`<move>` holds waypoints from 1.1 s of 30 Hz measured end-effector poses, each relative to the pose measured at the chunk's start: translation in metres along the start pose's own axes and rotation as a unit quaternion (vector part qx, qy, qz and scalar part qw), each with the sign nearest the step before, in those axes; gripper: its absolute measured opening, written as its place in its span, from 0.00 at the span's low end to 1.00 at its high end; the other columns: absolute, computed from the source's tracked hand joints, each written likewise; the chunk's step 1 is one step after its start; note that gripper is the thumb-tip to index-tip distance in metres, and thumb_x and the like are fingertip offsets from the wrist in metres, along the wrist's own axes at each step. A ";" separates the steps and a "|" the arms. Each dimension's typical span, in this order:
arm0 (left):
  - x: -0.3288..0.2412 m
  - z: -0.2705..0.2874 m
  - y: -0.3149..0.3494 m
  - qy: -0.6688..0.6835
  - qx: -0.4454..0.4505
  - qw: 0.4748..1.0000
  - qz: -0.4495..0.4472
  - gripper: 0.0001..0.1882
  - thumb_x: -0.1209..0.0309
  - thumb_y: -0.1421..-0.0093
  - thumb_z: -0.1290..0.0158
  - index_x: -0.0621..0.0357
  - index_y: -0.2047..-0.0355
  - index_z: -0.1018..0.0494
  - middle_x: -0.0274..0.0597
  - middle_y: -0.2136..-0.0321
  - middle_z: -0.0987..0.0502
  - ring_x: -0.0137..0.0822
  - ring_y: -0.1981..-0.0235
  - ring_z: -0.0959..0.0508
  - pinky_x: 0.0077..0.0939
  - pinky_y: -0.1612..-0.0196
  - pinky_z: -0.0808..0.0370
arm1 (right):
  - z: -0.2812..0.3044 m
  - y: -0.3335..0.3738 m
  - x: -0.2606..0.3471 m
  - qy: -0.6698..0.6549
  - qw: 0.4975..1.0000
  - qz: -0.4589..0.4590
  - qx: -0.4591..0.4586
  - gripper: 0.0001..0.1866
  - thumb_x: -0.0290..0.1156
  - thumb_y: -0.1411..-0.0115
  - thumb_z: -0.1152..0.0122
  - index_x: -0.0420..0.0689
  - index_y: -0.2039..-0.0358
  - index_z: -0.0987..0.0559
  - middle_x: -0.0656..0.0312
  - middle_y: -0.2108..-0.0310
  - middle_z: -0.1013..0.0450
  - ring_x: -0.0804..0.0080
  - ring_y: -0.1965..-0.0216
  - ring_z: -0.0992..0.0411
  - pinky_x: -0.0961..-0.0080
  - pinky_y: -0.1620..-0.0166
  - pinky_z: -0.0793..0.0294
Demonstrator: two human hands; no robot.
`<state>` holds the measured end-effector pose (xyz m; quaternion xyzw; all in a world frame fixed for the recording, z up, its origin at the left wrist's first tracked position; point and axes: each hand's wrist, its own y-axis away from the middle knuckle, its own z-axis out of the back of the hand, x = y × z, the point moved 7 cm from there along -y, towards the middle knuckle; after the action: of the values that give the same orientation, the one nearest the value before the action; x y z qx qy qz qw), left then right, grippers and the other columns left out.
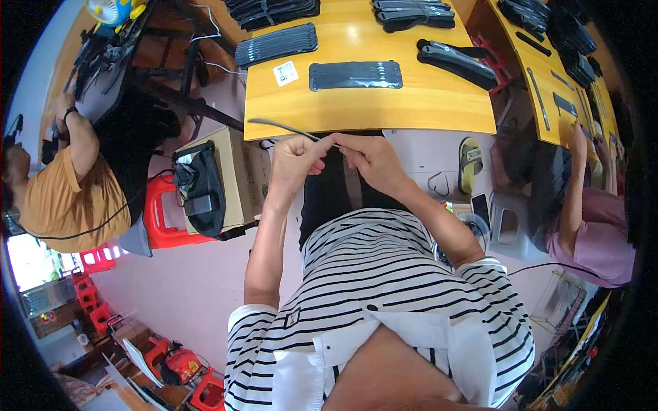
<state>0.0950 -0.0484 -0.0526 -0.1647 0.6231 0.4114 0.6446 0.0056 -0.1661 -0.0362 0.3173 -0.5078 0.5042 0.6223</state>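
A thin, dark, flat strip [284, 128] sticks out to the left from between my hands, just off the table's near edge. My left hand [295, 161] is closed, its thumb and fingers pinching the strip. Right beside it, my right hand [373, 159] is also closed, fingertips meeting the left hand's at the strip's near end. My fingers hide that end. On the yellow table [425, 113] ahead lies a flat black row of strips [355, 75]. A small white printed label [285, 73] lies to its left.
Black strip bundles [277, 45] [414, 14] and a thicker one [458, 63] lie farther back. A cardboard box [236, 178] with a black bag [200, 188] stands at left. Co-workers sit at left [75, 198] and right [593, 240]. A yellow slipper [470, 166] lies on the floor.
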 end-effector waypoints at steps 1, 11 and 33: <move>-0.004 0.000 0.003 -0.003 -0.014 1.000 -0.014 0.14 0.65 0.48 0.41 0.60 0.84 0.29 0.32 0.86 0.28 0.19 0.84 0.29 0.12 0.80 0.33 | 0.000 0.000 -0.001 0.000 1.000 -0.001 0.001 0.15 0.20 0.45 0.50 0.41 0.57 0.25 0.62 0.84 0.34 0.77 0.81 0.34 0.81 0.77 0.35; -0.019 0.001 0.016 -0.095 -0.015 0.991 -0.095 0.12 0.69 0.47 0.44 0.66 0.80 0.27 0.35 0.87 0.28 0.21 0.83 0.28 0.15 0.79 0.33 | -0.010 -0.001 -0.017 -0.253 0.954 -0.097 0.131 0.13 0.25 0.41 0.51 0.41 0.55 0.25 0.71 0.87 0.40 0.87 0.86 0.45 0.89 0.84 0.48; -0.039 -0.007 0.031 -0.142 -0.050 0.968 -0.202 0.07 0.76 0.48 0.45 0.62 0.78 0.32 0.29 0.84 0.33 0.18 0.81 0.35 0.13 0.76 0.37 | -0.010 0.012 -0.018 -0.360 0.890 -0.243 0.138 0.14 0.27 0.41 0.49 0.45 0.54 0.26 0.69 0.85 0.39 0.89 0.89 0.49 0.90 0.88 0.54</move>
<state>0.0719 -0.0474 -0.0083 -0.2585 0.4576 0.3223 0.7874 -0.0020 -0.1592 -0.0577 0.6734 -0.5290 0.2533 0.4501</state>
